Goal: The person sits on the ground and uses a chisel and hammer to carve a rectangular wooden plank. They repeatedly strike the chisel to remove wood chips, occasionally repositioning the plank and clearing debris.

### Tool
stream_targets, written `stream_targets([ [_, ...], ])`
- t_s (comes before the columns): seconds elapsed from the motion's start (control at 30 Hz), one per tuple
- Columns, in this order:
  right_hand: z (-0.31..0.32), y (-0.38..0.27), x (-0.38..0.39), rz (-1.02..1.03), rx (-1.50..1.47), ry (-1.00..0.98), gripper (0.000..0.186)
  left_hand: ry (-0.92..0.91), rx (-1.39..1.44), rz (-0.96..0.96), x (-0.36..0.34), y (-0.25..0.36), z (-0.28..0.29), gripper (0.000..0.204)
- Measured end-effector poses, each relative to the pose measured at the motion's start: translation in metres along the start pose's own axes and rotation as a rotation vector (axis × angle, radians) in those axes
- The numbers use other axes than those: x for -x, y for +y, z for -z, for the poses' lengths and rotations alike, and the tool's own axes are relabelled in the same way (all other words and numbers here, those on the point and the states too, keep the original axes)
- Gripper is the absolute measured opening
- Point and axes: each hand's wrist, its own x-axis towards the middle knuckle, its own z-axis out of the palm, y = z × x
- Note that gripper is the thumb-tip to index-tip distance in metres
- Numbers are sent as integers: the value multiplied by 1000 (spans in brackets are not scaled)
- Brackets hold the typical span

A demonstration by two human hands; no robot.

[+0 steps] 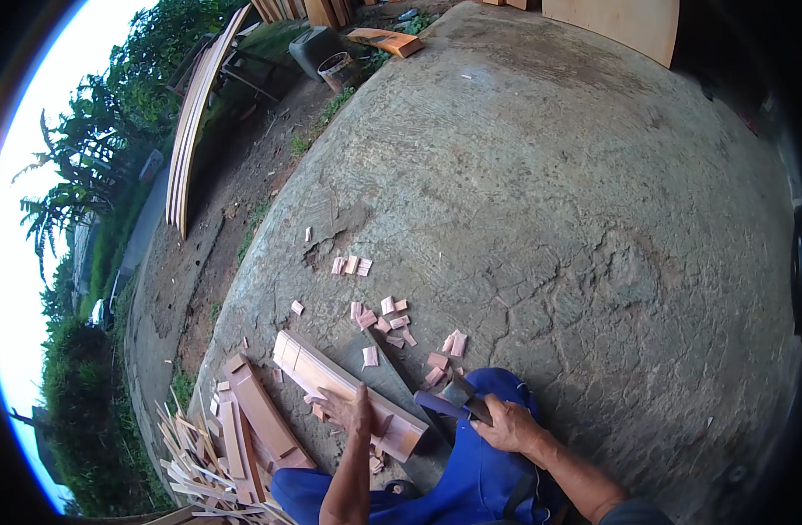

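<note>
A pale pinkish wooden board with notches cut across it lies slanted in front of me, over a darker plank. My left hand rests at the board's left edge, its fingers stretched out and gripping nothing. Over my blue-trousered knee, my right hand is closed around the dark handle of a hammer with a blunt grey head. Beside that head is a purple-blue piece, perhaps a chisel handle; how it is held cannot be made out. Small wood offcuts lie scattered beyond the board.
Two notched reddish boards lie to the left, beside a heap of thin wood strips. Cracked concrete spreads ahead and right. Long planks lean at far left, near a grey container and a bucket.
</note>
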Motion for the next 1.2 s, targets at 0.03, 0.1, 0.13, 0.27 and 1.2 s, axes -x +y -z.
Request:
stream_targets([
  [0.03,0,0,-1,13,-21,-7,43,-5,126,118,-12,5,6,135],
  [0.1,4,-2,0,13,-43,-31,42,-53,337,259,-24,10,12,133],
  [0.13,6,-4,-1,14,-51,-45,42,-99,418,282,-27,14,15,130],
  [0.27,11,-4,-7,-17,-35,-81,42,-2,216,170,-9,2,9,123],
  [1.2,37,7,-22,-86,-16,-190,51,-937,963,268,85,-56,66,96],
])
